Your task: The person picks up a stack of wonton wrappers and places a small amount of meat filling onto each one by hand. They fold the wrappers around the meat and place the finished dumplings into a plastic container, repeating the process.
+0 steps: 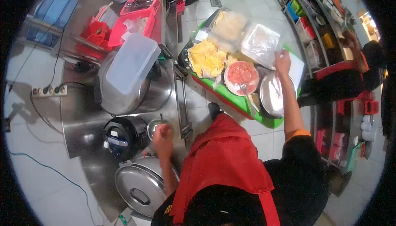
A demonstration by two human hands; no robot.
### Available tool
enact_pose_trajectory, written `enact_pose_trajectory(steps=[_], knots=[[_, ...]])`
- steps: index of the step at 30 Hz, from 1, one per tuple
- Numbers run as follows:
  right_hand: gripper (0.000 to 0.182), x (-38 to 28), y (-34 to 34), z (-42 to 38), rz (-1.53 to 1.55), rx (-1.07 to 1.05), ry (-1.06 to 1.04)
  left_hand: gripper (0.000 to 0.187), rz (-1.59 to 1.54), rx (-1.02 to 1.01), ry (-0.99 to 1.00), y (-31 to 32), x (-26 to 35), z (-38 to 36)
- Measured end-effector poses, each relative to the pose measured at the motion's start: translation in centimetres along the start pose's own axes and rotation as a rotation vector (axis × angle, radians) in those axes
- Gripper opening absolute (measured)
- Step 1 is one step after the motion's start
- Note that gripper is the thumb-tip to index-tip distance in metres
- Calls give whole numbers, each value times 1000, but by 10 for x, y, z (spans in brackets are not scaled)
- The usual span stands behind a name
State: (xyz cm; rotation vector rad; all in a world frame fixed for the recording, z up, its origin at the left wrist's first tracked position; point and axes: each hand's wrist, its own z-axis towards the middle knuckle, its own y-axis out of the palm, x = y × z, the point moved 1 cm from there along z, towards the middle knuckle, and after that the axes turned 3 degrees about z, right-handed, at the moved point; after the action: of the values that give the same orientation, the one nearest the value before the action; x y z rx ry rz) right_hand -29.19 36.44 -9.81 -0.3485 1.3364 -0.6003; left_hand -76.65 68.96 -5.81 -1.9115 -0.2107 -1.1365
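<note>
My right hand (pixel 282 63) closes on the near corner of a clear plastic container (pixel 260 43), tilted over the green tray (pixel 268 121). Beside it on the tray are a bowl of pink minced meat (pixel 242 74) with a fork (pixel 243 87) in it, a round metal pan or lid (pixel 270 96), yellow sheets of food (pixel 206 59) and a plastic bag of pale food (pixel 228 24). My left hand (pixel 163 138) has its fingers curled, right by a small round metal vessel (pixel 154 127) on the steel counter. What it holds, if anything, is hidden.
On the left counter stand a big pot (pixel 123 98) with a translucent plastic box (pixel 134 63) on it, a black cooker (pixel 123 137), a lidded steel pot (pixel 140 189) and pink baskets (pixel 131 30). Another person (pixel 342 81) is at the right by the shelves (pixel 315 23).
</note>
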Motion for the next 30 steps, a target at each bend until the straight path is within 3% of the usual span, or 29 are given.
enact_pose_trajectory(steps=[4, 5, 8, 9, 11, 12, 14, 16, 19, 22, 24, 26, 28, 30], knots=[[27, 22, 14, 22, -74, -11, 18, 23, -37, -224, 25, 54, 27, 63], [33, 2, 8, 17, -40, -115, 179, 24, -38, -281, 51, 66, 37, 79], [41, -19, -1, 1, 57, -136, 202, 24, -67, -368, 177, 112, 40, 132], [45, -9, -7, 0, -54, -152, 101, 24, -71, -379, 206, 124, 52, 149], [43, -33, -22, -21, -118, -19, -65, 25, 41, -303, 314, 144, 82, 183], [42, -45, -29, -34, -24, -9, 68, 26, 41, -266, 390, 157, 89, 201], [38, -78, -38, -66, -16, 11, 23, 27, 45, -237, 472, 182, 105, 234], [31, -97, -39, -96, -66, -78, 23, 29, 119, -76, 830, 207, 125, 252], [21, -113, -24, -138, 57, -199, 90, 29, 267, -76, 849, 230, 125, 267], [14, -122, -3, -163, 112, -339, 226, 27, 218, -149, 878, 234, 108, 289], [17, -123, 16, -167, 83, -402, 117, 23, 167, -217, 835, 231, 97, 303], [18, -134, 32, -165, 91, -464, 143, 20, 120, -280, 785, 223, 88, 310], [19, -144, 52, -157, 101, -529, 164, 22, -3, -317, 380, 206, 87, 306], [18, -149, 74, -148, 101, -641, 159, 22, -148, -295, 265, 194, 80, 302]])
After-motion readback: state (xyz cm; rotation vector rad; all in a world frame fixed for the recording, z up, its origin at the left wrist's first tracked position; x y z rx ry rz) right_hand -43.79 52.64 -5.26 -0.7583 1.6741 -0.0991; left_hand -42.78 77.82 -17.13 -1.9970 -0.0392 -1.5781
